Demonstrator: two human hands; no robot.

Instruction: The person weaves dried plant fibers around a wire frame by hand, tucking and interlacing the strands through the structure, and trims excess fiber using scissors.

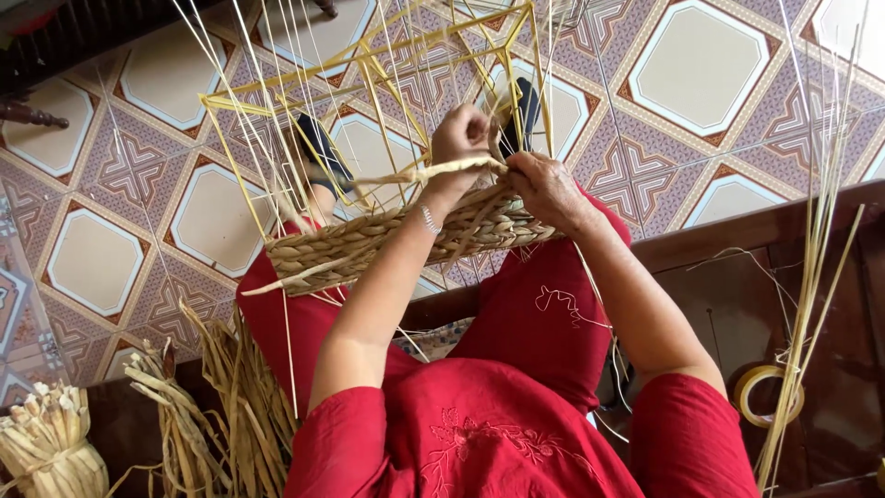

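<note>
A half-woven basket rests on my lap, its braided straw band wrapped around a yellow wire frame with thin pale stakes fanning upward. My left hand pinches a flat twisted straw strand above the woven rim. My right hand presses on the rim's right end, fingers closed on the same strand where it enters the weave. I wear red clothes, and a thin bracelet sits on my left wrist.
Bundles of dried straw lie at the lower left, with a tied bundle in the corner. A roll of tape sits on the dark wooden bench at right, beside long loose stalks. Patterned tile floor lies beyond.
</note>
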